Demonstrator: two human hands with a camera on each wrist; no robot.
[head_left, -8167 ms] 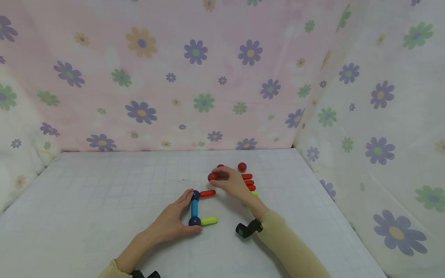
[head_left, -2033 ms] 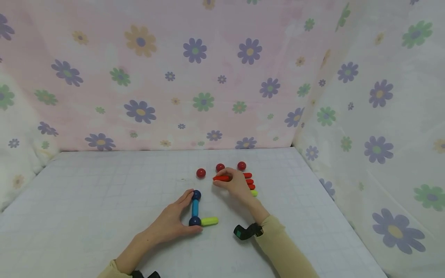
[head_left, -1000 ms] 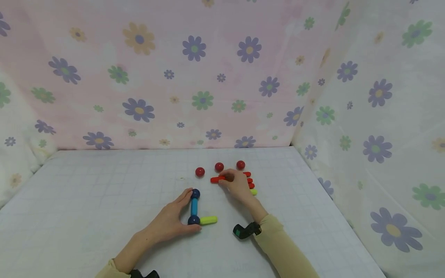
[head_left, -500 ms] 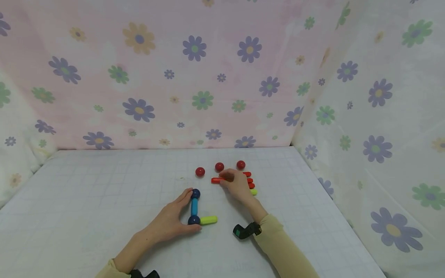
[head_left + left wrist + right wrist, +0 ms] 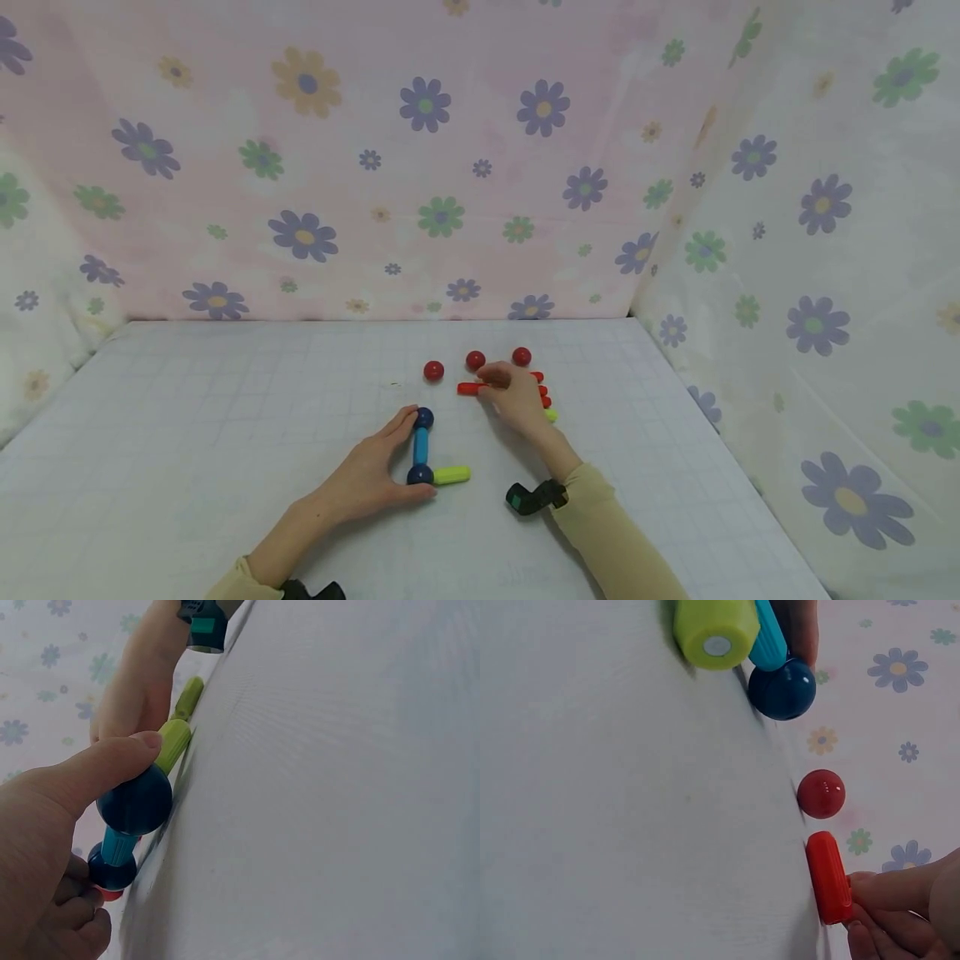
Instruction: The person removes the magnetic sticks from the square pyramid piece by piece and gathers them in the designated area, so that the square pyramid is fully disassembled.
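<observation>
My left hand (image 5: 362, 483) holds a magnetic ball-and-rod piece: two dark blue balls (image 5: 421, 475) joined by a light blue rod (image 5: 421, 447), with a yellow-green rod (image 5: 452, 475) pointing right from the nearer ball. In the left wrist view its thumb lies against the near ball (image 5: 135, 799) and its fingers are by the far one. My right hand (image 5: 516, 404) is at the right end of a red rod (image 5: 469, 388). The right wrist view shows this red rod (image 5: 829, 877) lying on the table, thumb and fingertips close beside it, not wrapped round it.
Three red balls, the leftmost (image 5: 433, 372) among them, stand in a row behind the right hand. More red rods (image 5: 544, 391) and a yellow-green rod (image 5: 551, 415) lie partly hidden beyond that hand. A flowered cloth rises along the back and right of the white table (image 5: 187, 417).
The red rod has come off the farther blue ball, carried by the right hand to the table near the red balls. The red ball held earlier stands there too. The right hand has just loosened, shifting slightly right.
</observation>
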